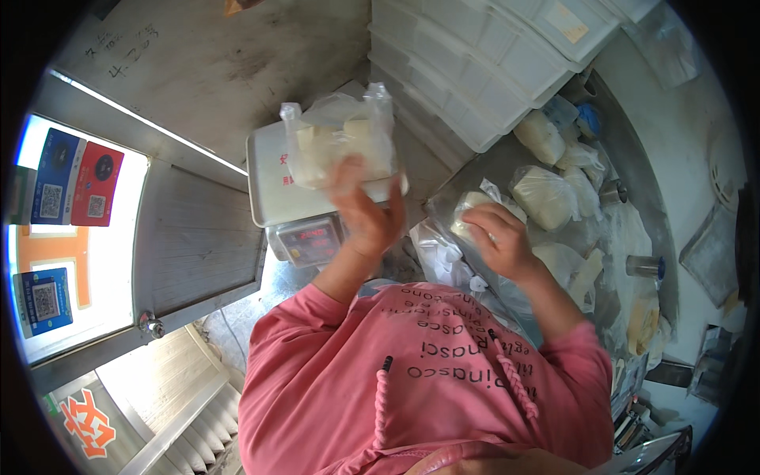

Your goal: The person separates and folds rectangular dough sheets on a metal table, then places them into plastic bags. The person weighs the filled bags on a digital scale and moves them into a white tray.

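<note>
A clear plastic bag [344,148] with pale blocks inside sits on the pan [270,196] of a digital scale. Its lit display [309,240] faces me. My left hand [368,208], blurred by motion, is at the near side of this bag with thumb and fingers apart. To the right, my right hand [499,237] has its fingers curled against a smaller plastic bag [469,205] with something pale in it, at the edge of a metal worktop [451,181]. Whether those fingers grip it is hidden.
Stacked white plastic crates [463,71] rise behind the scale. Several filled plastic bags [543,196] crowd the worktop, with a metal cylinder [644,266] farther right. White bags [439,252] hang at its near edge. A window with payment-code cards [50,178] is left, beside a panel [199,231].
</note>
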Tool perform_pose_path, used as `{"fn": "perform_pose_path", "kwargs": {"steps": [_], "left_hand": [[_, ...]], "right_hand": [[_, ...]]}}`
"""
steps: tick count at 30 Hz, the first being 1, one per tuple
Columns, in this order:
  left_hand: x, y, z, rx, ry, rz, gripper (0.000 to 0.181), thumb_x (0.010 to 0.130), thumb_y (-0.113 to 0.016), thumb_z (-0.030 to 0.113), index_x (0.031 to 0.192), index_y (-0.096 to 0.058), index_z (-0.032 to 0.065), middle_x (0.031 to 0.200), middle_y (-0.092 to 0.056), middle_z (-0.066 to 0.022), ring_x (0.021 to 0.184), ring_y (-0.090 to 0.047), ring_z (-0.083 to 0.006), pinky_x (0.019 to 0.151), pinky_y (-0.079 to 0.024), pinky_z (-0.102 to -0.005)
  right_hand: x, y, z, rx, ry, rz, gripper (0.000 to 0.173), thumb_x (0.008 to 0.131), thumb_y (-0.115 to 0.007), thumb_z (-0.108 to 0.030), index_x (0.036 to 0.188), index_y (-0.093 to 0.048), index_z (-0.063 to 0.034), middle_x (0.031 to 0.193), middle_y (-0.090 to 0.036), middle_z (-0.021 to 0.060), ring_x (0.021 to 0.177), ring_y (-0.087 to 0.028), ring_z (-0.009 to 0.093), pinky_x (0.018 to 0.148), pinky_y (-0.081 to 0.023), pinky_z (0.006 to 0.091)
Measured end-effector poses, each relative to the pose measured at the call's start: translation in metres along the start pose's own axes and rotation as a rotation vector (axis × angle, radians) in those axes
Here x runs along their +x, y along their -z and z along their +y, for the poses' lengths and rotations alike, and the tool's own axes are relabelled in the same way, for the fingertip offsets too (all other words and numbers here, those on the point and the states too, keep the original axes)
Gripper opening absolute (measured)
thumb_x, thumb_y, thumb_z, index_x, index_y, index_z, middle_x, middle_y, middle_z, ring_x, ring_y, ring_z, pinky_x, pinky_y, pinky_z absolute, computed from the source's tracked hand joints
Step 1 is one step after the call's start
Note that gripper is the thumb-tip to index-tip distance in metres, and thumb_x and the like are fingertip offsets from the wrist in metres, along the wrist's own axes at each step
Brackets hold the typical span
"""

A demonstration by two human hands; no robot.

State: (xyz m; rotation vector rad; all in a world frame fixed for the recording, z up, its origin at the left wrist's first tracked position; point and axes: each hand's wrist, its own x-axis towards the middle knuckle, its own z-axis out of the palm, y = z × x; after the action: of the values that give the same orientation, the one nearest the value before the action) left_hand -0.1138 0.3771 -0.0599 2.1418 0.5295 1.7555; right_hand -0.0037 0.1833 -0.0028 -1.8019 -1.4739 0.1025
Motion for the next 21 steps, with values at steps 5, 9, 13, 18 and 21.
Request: {"fn": "perform_pose_path", "kwargs": {"steps": [5, 9, 13, 18, 21], "left_hand": [[0.096, 0.037, -0.07, -0.037, 0.582, -0.147, 0.021, 0.083, -0.066, 0.014, 0.094, -0.056, -0.002, 0.084, -0.06, -0.0092, 0.077, -0.058, -0.0209, 0.069, -0.045, -0.0352], [0.093, 0.078, -0.073, -0.876, 1.049, -0.153, 0.013, 0.09, -0.056, 0.009, 0.088, -0.059, -0.0026, 0.062, -0.046, 0.0004, 0.057, -0.045, -0.0088, 0.059, -0.042, -0.0259], [0.083, 0.115, -0.076, -0.756, 1.003, -0.17, 0.019, 0.091, -0.054, 0.008, 0.105, -0.062, -0.0032, 0.065, -0.052, 0.0002, 0.053, -0.045, -0.0055, 0.053, -0.043, -0.0227], [0.084, 0.121, -0.085, -0.703, 0.959, -0.297, 0.026, 0.091, -0.054, 0.006, 0.115, -0.06, 0.0003, 0.065, -0.053, 0.0014, 0.053, -0.046, -0.0035, 0.047, -0.039, -0.019], [0.085, 0.12, -0.091, -0.687, 0.97, -0.289, 0.027, 0.091, -0.054, 0.006, 0.116, -0.06, 0.0012, 0.065, -0.053, 0.0014, 0.052, -0.046, -0.0034, 0.045, -0.038, -0.0187]], "right_hand": [[0.151, -0.092, -0.039, -0.064, 0.393, -0.039, 0.004, 0.08, -0.056, -0.004, 0.083, -0.057, -0.0014, 0.087, -0.061, 0.0155, 0.084, -0.058, 0.035, 0.072, -0.047, 0.0433], [0.223, -0.138, -0.026, -0.37, -0.143, -0.601, 0.011, 0.074, -0.056, -0.007, 0.077, -0.065, -0.0023, 0.078, -0.065, 0.0188, 0.077, -0.064, 0.037, 0.068, -0.05, 0.0442], [0.214, -0.169, -0.004, -0.473, -0.19, -0.826, 0.012, 0.073, -0.06, -0.01, 0.081, -0.064, -0.0025, 0.081, -0.065, 0.0178, 0.08, -0.065, 0.033, 0.07, -0.051, 0.044], [0.186, -0.22, -0.002, -0.436, 0.192, -0.559, 0.034, 0.074, -0.066, -0.018, 0.102, -0.049, -0.0071, 0.097, -0.055, 0.013, 0.092, -0.059, 0.031, 0.075, -0.049, 0.0445], [0.183, -0.232, -0.001, -0.582, 0.231, -0.541, 0.033, 0.074, -0.066, -0.019, 0.102, -0.051, -0.0083, 0.097, -0.055, 0.012, 0.091, -0.059, 0.031, 0.074, -0.048, 0.0448]]}}
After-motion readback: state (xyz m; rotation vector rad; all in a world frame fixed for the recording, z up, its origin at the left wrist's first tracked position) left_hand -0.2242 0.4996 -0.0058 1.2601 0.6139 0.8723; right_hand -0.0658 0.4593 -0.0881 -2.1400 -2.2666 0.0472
